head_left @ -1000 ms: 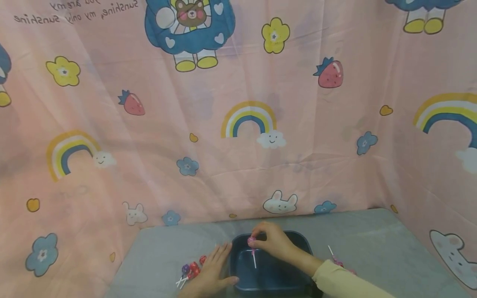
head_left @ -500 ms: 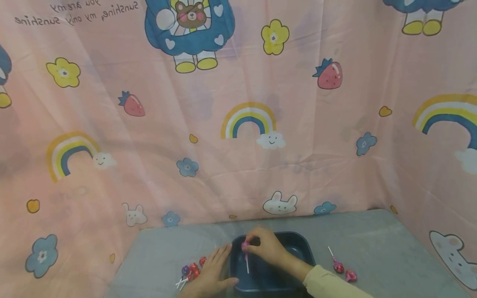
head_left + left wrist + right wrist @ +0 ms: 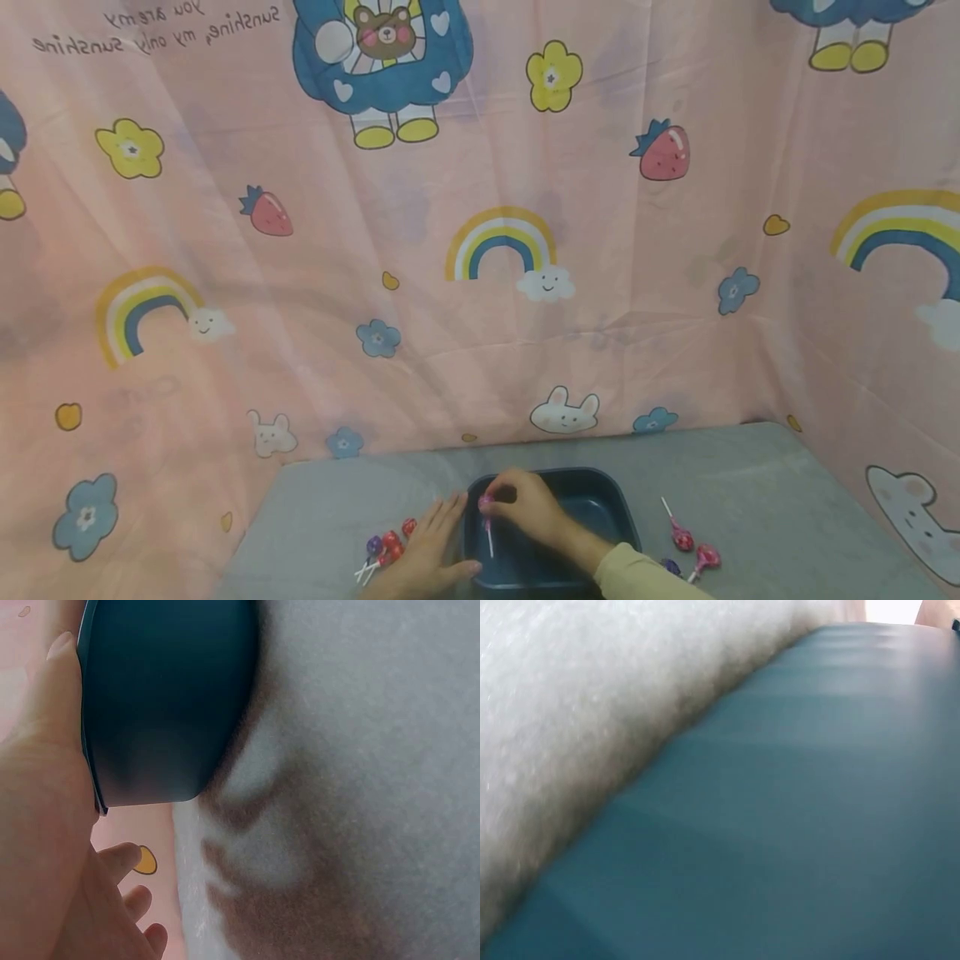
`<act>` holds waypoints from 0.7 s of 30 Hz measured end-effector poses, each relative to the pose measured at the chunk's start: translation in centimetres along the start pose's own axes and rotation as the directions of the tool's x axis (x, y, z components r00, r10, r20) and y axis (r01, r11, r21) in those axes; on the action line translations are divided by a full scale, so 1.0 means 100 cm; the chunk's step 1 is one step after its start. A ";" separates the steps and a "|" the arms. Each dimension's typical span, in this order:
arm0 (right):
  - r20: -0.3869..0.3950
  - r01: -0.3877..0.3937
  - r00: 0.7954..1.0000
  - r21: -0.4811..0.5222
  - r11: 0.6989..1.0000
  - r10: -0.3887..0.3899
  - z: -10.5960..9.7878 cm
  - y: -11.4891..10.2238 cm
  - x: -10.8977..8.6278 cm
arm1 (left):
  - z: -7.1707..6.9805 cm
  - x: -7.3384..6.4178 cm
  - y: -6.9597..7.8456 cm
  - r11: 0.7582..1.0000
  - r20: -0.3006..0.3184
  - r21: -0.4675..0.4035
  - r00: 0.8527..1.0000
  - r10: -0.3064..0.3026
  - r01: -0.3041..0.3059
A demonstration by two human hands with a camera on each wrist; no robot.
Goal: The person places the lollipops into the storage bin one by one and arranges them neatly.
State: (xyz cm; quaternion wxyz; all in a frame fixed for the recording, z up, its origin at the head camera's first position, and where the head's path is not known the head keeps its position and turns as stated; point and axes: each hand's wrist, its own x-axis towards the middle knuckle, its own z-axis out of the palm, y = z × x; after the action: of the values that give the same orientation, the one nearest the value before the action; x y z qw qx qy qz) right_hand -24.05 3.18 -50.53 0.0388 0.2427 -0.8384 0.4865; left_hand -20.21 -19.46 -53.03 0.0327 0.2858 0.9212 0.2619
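Over the left part of a dark blue tray [image 3: 600, 504], my right hand [image 3: 528, 504] pinches a pink-wrapped lollipop [image 3: 485, 503] by its candy end. Its white stick points down toward the near side; whether it touches the tray floor I cannot tell. My left hand [image 3: 431, 546] rests at the tray's left rim, fingers extended. In the left wrist view that hand [image 3: 45, 802] lies along the rim of the tray [image 3: 165, 697]. The right wrist view has only the tray's outer wall [image 3: 780, 795], with the right hand out of sight.
Red and purple lollipops [image 3: 388, 543] lie in a bunch left of the left hand, partly behind it. To the tray's right are two pink lollipops [image 3: 681, 537] and a purple one [image 3: 671, 567]. Grey cloth [image 3: 780, 500] covers the table; a pink printed curtain [image 3: 480, 350] hangs behind.
My right hand has moved left and a little nearer with the pink lollipop. Its sleeve has uncovered the lollipops on the right. The left hand has stayed at the rim.
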 end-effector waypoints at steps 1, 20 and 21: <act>0.004 -0.002 1.000 0.010 1.000 0.002 0.001 0.000 -0.001 | 0.001 0.000 -0.001 1.000 -0.001 -0.001 1.000 0.001 -0.001; -0.017 -0.037 0.999 -0.058 0.998 0.036 0.023 0.009 0.001 | 0.003 0.002 -0.004 1.000 -0.012 0.004 1.000 0.001 -0.001; -0.015 -0.036 0.999 -0.065 0.997 0.035 0.024 0.009 0.001 | 0.003 0.002 -0.005 1.000 -0.008 0.006 1.000 -0.004 0.005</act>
State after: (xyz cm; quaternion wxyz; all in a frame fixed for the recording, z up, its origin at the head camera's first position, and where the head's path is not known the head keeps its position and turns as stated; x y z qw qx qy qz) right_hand -24.17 1.49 -52.52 0.0438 0.2229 -0.8577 0.4613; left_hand -20.57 -19.48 -53.53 0.0290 0.2828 0.9227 0.2603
